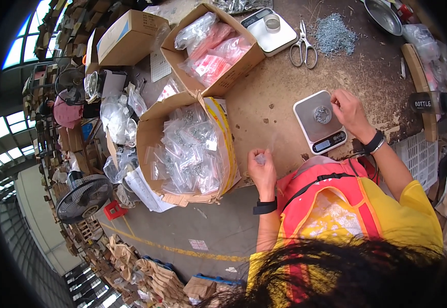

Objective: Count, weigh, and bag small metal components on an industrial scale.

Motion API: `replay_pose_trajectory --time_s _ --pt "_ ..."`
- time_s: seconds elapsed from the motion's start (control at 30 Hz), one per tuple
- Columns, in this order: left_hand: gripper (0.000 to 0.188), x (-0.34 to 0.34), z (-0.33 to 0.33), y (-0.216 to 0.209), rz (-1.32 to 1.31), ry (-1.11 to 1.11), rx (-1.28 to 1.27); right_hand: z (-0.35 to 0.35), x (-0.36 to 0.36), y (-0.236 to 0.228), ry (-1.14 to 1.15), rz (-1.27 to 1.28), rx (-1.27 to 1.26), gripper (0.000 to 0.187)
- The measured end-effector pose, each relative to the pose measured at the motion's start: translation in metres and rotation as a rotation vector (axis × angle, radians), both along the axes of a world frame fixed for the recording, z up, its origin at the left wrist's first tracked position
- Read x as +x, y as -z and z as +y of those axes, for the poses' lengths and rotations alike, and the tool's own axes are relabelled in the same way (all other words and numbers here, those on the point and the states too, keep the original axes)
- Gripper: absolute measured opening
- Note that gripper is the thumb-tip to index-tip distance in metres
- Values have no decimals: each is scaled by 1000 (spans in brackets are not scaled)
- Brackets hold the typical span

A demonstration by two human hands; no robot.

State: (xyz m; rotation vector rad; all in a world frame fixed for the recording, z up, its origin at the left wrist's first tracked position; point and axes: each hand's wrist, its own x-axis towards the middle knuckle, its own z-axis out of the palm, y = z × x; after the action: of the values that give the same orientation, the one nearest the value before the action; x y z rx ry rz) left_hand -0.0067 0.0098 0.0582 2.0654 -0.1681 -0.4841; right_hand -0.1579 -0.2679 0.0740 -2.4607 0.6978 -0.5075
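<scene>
From the head view, a worker stands at a cluttered table (pixel 264 113). The left hand (pixel 263 173) curls round a small clear plastic bag (pixel 260 158) near the table's edge. The right hand (pixel 350 110), fingers bent together, is just beside a small round dish of metal pieces (pixel 322 115); I cannot tell whether it grips anything. The dish sits on a white scale (pixel 309 128), probably to keep loose pieces together, close for easy reach. Left, an open carton (pixel 225 146) gathers filled bags; far right, loose screws (pixel 335 35) lie heaped.

Tabletop (pixel 264 105) free between near scale (pixel 308 126) and cartons (pixel 227 146); scissors (pixel 303 40) beyond.
</scene>
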Motion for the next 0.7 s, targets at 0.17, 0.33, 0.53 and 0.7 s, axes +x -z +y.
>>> replay_pose_trajectory --time_s 0.17,0.33,0.53,0.7 --pt "16 -2 0 4 -17 17 22 9 4 2 -188 103 -115 12" --pt "17 -3 0 1 12 21 -7 14 14 25 -254 312 -217 5" --pt "17 -2 10 12 -10 19 -4 12 18 27 -300 308 -248 5" --pt "17 -3 5 7 -12 19 8 9 11 27 -295 266 -194 5"
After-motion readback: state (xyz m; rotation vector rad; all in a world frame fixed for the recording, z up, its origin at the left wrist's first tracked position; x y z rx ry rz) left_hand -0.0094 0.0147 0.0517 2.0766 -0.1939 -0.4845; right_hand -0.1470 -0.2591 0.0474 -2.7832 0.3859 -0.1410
